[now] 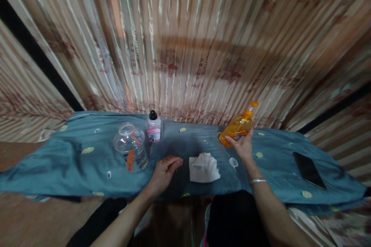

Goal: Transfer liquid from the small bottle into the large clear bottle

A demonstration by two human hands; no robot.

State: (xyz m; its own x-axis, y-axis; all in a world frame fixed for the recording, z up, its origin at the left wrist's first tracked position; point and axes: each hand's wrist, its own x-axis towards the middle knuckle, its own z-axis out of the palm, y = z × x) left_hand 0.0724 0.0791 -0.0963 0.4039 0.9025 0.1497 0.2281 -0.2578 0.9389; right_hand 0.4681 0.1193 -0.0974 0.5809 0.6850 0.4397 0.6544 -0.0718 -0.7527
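The right hand is raised at about two o'clock from the middle of the view, and a tilted orange plastic pump bottle is gripped in it from below, the fingers curled around the base and the pump head pointed up and to the right. A silver bangle is worn on that wrist. The left hand is rested on the teal cloth with small yellow motifs near the centre, at about six o'clock from a small clear bottle with a black cap and pink label. Its fingers are loosely curled inward, nearly closed; whether something small is pinched between them cannot be told.

A folded white paper tissue is laid just to the right of the left hand, at three o'clock from it, apart from the fingers. A small white round lid-like piece is seen just below the right hand. A clear plastic jar with an orange label is stood at ten o'clock from the left hand. A black phone is laid flat on the cloth, well apart at three o'clock from the right wrist.
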